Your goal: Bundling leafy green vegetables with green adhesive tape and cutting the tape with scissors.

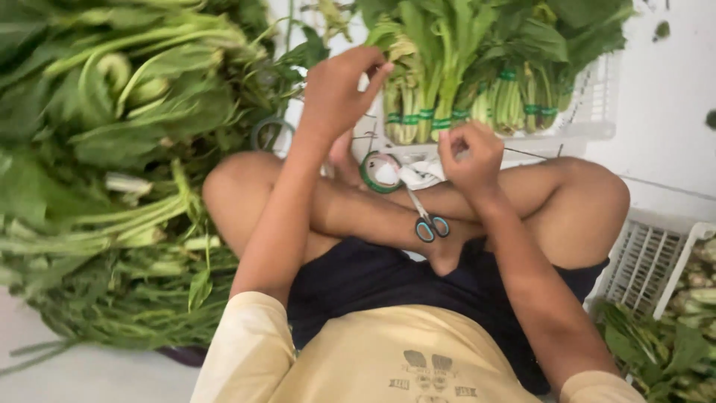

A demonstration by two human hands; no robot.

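The person wears a pale yellow, short-sleeved T-shirt of soft cloth (373, 351) that fills the lower middle of the frame, with a small dark grey printed emblem low on the chest, near the bottom edge. Its loose sleeves end above the elbows at the lower left and lower right, leaving both forearms bare, and no watch, ring or band shows on the left hand (337, 91) or the right hand (470, 153). Below the shirt, towards the centre, sit dark navy shorts of plain fabric (388, 280), with the knees, shins and feet bare.

Vegetable packing floor: bundled greens (447, 82), crates (641, 269)
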